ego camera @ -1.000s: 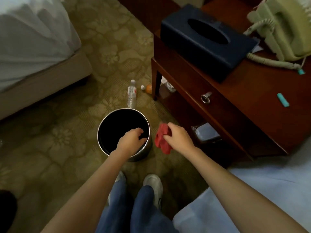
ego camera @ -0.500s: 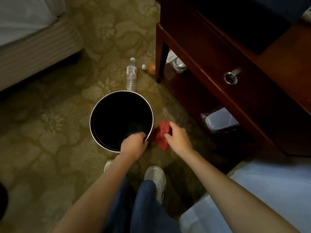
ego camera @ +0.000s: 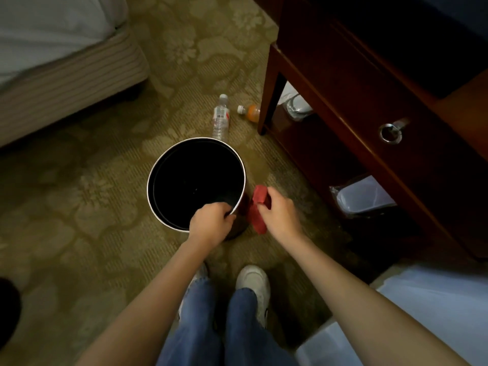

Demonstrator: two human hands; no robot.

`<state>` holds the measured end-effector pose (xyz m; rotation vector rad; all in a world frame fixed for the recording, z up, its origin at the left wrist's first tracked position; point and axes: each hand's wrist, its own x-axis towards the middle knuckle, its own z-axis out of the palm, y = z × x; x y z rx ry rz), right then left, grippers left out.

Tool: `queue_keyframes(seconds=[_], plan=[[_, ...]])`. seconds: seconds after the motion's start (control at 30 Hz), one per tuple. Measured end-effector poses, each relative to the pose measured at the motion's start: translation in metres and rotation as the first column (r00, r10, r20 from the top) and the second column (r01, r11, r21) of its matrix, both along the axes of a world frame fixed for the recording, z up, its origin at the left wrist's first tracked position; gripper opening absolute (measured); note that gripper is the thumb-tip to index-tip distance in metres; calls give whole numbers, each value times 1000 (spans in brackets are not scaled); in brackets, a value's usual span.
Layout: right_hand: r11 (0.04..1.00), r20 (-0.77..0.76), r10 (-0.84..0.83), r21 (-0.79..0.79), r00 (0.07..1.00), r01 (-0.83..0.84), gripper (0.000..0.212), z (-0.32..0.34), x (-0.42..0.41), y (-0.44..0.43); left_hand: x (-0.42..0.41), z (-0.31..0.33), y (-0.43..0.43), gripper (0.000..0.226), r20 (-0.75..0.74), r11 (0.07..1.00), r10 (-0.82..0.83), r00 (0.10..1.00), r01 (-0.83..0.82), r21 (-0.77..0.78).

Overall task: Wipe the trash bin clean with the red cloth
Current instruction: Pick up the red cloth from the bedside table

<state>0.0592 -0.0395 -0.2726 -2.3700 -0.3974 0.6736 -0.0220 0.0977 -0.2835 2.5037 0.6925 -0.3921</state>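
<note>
Trash bin (ego camera: 195, 180) stands upright on the carpet at centre frame, round, dark inside w/ a bright metal rim, and looks empty. Left hand (ego camera: 211, 220) has its fingers curled over the near rim, gripping it to steady the bin. Right hand (ego camera: 280, 210) pinches the bunched red cloth (ego camera: 256, 220) just right of the bin, up against the outer wall near the rim; can't tell if the cloth actually touches. Handling, as a guess: thin metal shell, stiff but light, so prob. slides or tips on carpet if pushed from one side w/o a hold. The rim is the best place to hold, as the left hand does, opposite the wiping side. The polished wall looks slick, so the cloth needs firm pressure. Cloth is soft and floppy and wipes better wadded in the palm than hanging loose. Clear water bottle (ego camera: 221, 120) lies above the bin, an orange bottle (ego camera: 249, 112) beside it, near the leg of the dark wood nightstand (ego camera: 343, 101) at upper right. Bed (ego camera: 66, 75) at upper left.
</note>
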Motion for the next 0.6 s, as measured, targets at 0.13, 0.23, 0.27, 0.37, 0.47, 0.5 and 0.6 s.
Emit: queue_keyframes(seconds=[0.13, 0.23, 0.27, 0.37, 0.47, 0.5, 0.6], plan=[[1000, 42, -14, 11, 999, 13, 19, 6, -3, 25, 0, 12, 32, 16, -11, 996, 58, 998, -58, -75], [999, 83, -19, 40, 996, 16, 16, 11, -5, 39, 2, 27, 43, 21, 18, 984, 113, 993, -110, -139], [999, 103, -11, 41, 995, 7, 17, 13, -5, 41, 3, 30, 44, 22, 38, 975, 138, 990, -129, -183], [1000, 166, 18, 17, 986, -21, 22, 20, -5, 44, 3, 35, 36, 32, 53, 915, 216, 975, -183, -359], [1000, 192, 27, -16, 981, -24, 26, 24, -3, 38, -5, 31, 23, 38, 35, 833, 261, 965, -207, -513], [1000, 189, 20, -22, 982, -16, 24, 23, -2, 36, -8, 30, 20, 39, 34, 803, 278, 960, -213, -556], [1000, 164, 13, -12, 986, -11, 22, 20, -4, 32, -14, 34, 24, 29, 31, 724, 376, 926, -272, -634]])
